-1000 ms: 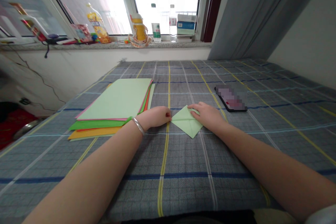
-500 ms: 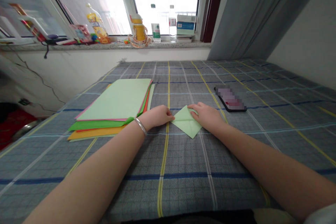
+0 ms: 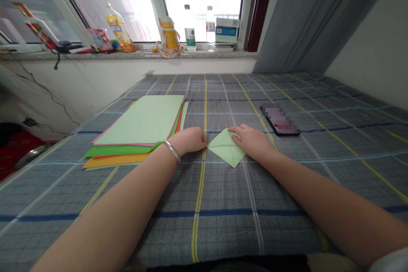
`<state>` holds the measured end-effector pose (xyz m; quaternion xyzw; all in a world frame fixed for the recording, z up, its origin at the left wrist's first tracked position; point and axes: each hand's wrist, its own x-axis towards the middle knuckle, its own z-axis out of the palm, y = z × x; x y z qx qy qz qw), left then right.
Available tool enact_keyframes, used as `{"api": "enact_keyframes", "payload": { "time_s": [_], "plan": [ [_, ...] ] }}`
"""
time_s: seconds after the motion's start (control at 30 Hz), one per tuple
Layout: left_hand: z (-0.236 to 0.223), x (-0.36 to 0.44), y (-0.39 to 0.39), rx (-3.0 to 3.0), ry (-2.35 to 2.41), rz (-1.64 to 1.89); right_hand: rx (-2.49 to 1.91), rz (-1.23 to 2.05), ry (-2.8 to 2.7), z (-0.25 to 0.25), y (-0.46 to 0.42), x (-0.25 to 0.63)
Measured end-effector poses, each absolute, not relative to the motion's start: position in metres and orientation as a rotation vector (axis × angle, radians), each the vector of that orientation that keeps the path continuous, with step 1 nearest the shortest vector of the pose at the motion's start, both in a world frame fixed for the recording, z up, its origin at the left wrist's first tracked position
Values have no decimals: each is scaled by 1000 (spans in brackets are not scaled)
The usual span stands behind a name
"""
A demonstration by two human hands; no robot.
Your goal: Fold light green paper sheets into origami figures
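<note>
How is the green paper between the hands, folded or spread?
Folded: the light green paper is a small diamond with a crease across it, much smaller than the stacked sheets.

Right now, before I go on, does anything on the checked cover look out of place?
The coloured paper stack looks askew: its green sheet and orange sheet fan out past the pale green top sheet rather than lying squared.

Checked grey-blue bed cover (image 3: pixel 223 221) carries a stack of coloured paper sheets (image 3: pixel 138 121), left of centre, and a smartphone (image 3: pixel 280 120), screen obscured, at right. Windowsill (image 3: pixel 127 55), upper frame, holds a plastic juice bottle (image 3: pixel 118 27), a yellow bottle (image 3: pixel 170 34), two water bottles (image 3: pixel 190 29) and a stack of boxes (image 3: pixel 227 29). Grey curtain (image 3: pixel 306 17) hangs upper right.
</note>
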<state>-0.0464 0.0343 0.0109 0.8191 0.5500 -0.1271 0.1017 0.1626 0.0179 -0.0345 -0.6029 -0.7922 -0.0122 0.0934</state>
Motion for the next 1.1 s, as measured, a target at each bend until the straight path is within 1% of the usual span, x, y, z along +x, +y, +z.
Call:
{"api": "enact_keyframes", "payload": {
  "time_s": [0.13,0.23,0.3,0.33,0.37,0.43,0.5,0.6,0.73,0.93,1.1],
  "plan": [
    [8,-49,29,2523,1599,-334,-1776,-20,-2357,-35,18,162],
    [3,-42,21,2596,1673,-211,-1754,-33,-2360,-36,19,162],
    [-3,-33,16,2641,1757,-7,-1743,-39,-2361,-37,20,163],
    [-7,-28,15,2658,1773,216,-1733,-38,-2362,-38,20,163],
    [-13,-23,14,2693,1704,363,-1723,-32,-2365,-38,20,163],
    [-25,-15,13,2778,1508,459,-1716,-16,-2362,-39,21,164],
    [-36,-9,14,2831,1389,363,-1719,3,-2345,-39,21,164],
    [-45,-7,16,2802,1386,212,-1760,55,-2280,-37,22,165],
    [-45,-9,18,2786,1396,179,-1790,126,-2220,-34,24,170],
    [-45,-8,18,2757,1435,165,-1724,548,-2115,-37,35,195],
    [-45,-7,19,2731,1456,157,-1744,702,-2127,-31,41,210]
  ]
}}
